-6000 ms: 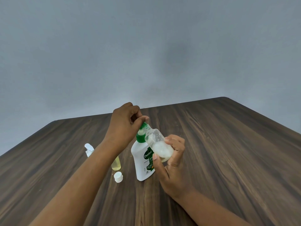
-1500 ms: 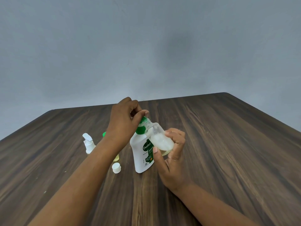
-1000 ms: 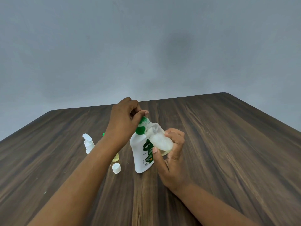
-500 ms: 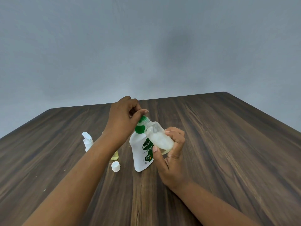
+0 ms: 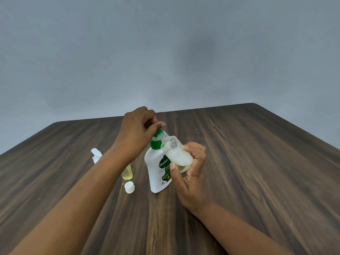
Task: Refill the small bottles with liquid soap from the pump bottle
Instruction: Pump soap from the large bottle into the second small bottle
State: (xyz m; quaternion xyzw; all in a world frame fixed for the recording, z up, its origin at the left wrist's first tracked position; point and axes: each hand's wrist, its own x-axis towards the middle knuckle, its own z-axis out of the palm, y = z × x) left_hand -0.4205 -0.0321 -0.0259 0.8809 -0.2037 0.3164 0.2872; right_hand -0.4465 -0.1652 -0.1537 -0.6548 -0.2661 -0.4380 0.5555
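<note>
A white pump bottle (image 5: 158, 170) with a green pump top stands upright near the middle of the wooden table (image 5: 257, 162). My left hand (image 5: 137, 133) curls over the green pump head, thumb on top of it. My right hand (image 5: 191, 173) grips a small clear bottle (image 5: 177, 153), tilted with its open mouth against the pump nozzle. That bottle holds whitish foamy soap in its lower half. A small bottle of yellow liquid (image 5: 127, 173) stands behind my left forearm, mostly hidden.
A small white cap (image 5: 129, 187) lies on the table left of the pump bottle. A small white flip-top bottle (image 5: 96, 155) stands farther left. A grey wall rises behind the table's far edge.
Both hands stay on the pump head and the small bottle. The view shifts slightly; the soap level in the small bottle looks about the same.
</note>
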